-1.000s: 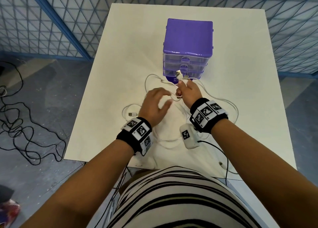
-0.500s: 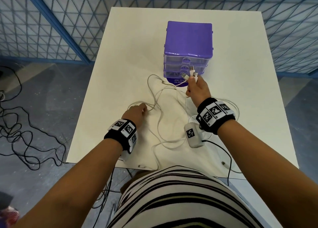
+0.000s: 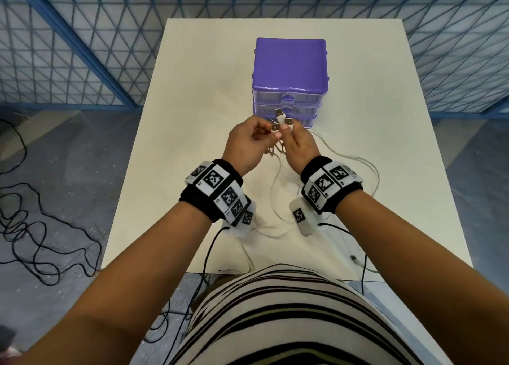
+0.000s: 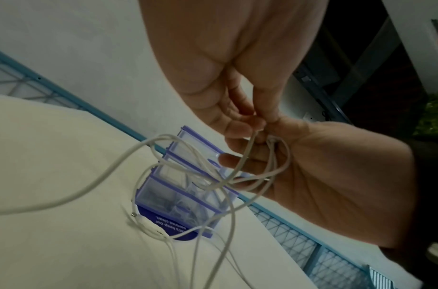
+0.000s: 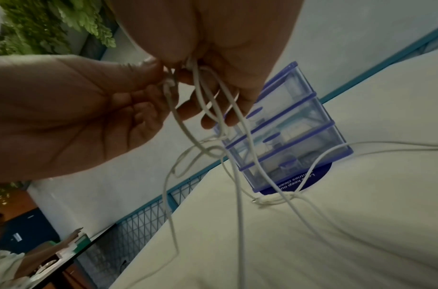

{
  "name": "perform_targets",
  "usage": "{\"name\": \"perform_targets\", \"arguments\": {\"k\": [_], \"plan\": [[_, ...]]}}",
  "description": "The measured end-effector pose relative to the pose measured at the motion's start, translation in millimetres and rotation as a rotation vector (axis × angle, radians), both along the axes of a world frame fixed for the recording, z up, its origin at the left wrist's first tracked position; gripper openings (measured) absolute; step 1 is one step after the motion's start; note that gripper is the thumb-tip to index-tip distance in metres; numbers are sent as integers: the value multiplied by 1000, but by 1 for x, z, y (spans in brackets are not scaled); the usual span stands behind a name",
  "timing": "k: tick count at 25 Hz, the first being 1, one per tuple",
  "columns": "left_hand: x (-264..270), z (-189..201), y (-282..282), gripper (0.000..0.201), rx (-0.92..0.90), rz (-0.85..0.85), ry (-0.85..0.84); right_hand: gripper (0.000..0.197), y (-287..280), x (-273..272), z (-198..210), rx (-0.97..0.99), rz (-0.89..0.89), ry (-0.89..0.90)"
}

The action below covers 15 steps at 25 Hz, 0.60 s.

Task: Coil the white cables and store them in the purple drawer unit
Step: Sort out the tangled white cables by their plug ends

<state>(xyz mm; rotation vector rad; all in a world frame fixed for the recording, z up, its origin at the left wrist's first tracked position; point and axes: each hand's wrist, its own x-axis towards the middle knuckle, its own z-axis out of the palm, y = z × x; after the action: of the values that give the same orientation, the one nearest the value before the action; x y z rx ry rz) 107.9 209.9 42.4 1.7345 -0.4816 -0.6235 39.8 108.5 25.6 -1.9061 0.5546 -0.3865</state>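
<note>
**Plug ends gathered — coiling not yet begun**

Step in hand, as I judge it: collecting the connector ends of the white cables (image 3: 278,172) into one bundle before any winding. The right hand (image 3: 298,147) is raised in front of the purple drawer unit (image 3: 290,62), thumb and fingers pinched round a cluster of USB plugs (image 3: 281,118) that stick up above the knuckles. The left hand (image 3: 246,144) is pressed in beside it, its fingertips pinching another plug end against the same cluster. From the left wrist view several strands (image 4: 250,156) drop out of the two grips and cross one another below the palms; which strand belongs to which plug I cannot tell.

Cable bodies trail loose over the table (image 3: 192,117), looping to the right of the right wrist and back toward the near edge. One free connector (image 5: 262,200) lies on the table just in front of the unit's base.

All three drawers look closed.

Next move probably calls for one hand to keep the plug bundle while the other draws the slack in and winds it — the crossed strands may snag first.

Room: open tabletop left and right of the unit, enough for winding. Some slack lies near the near table edge and could slip off. Black cords (image 3: 27,227) lie on the floor to the left, clear of the work.
</note>
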Motion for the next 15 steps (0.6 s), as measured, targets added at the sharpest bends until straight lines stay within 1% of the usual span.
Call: {"name": "perform_targets", "arguments": {"k": [2,4,5,7,9,11,12,13,15], "plan": [[-3,1,-7,21,-59,52,74,30,-2,-1,-1,32,11,-1],[-3,3,-11,18,-103,115,135,24,-2,-2,-3,55,48,7],[-4,4,-13,16,-107,143,152,22,-2,-1,-5,77,50,7],[-7,7,-16,10,-62,173,159,25,-2,3,-7,101,23,6],[-14,8,-18,16,-18,104,180,27,0,5,-5,109,31,1],[-20,7,-21,15,-18,-11,230,22,5,6,-2,140,95,-12],[-22,6,-24,13,-26,-18,267,17,7,5,-2,153,129,-18],[-24,5,-26,12,-35,8,303,16,8,4,0,147,150,-13],[-23,3,-30,23,-44,93,337,31,8,4,1,86,183,6]]}}
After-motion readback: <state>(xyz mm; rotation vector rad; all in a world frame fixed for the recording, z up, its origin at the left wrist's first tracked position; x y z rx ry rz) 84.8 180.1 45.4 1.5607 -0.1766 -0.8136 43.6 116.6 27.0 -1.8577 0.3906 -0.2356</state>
